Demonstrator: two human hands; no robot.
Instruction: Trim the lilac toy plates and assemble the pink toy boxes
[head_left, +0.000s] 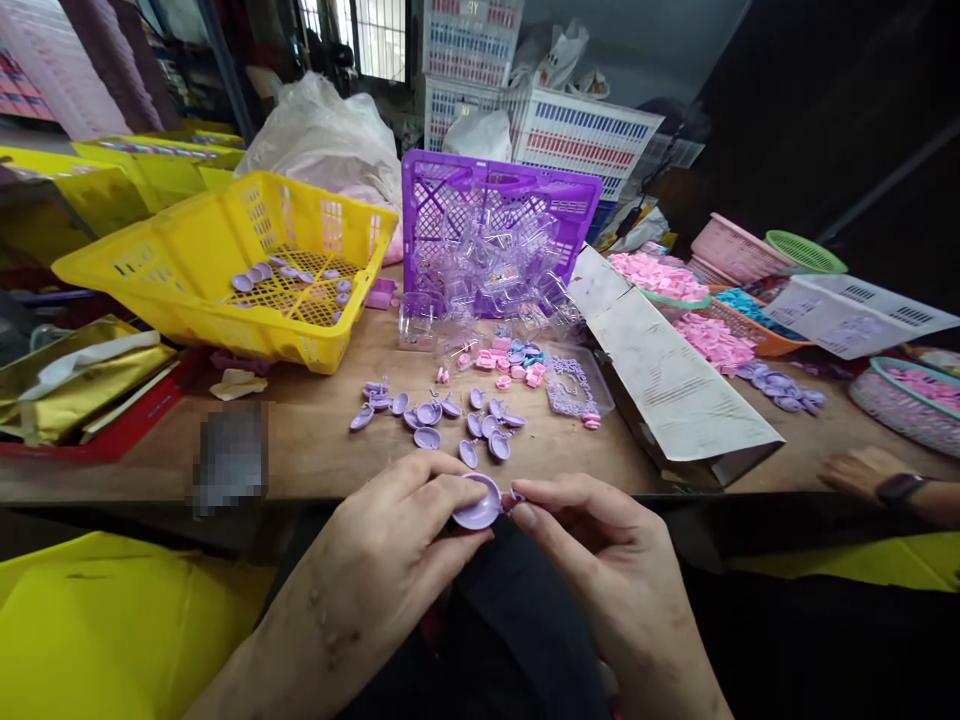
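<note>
Between its thumb and fingers my left hand (397,545) grips a small round purple cup (480,503), just in front of the table edge. At the cup's right side, my right hand (600,550) pinches a tiny purple piece (516,496) that touches or nearly touches the cup's edge. Several similar purple cups (427,413) lie loosely on the wooden table beyond my hands. Behind them are small pink pieces (491,358) and a clear tray (577,385) of small purple parts.
A yellow basket (300,330) holding purple cups stands left. A purple basket (502,170) stands behind clear plastic cases (487,270). A white board (667,370) slants at right. Another person's hand (862,470) rests at the far right table edge.
</note>
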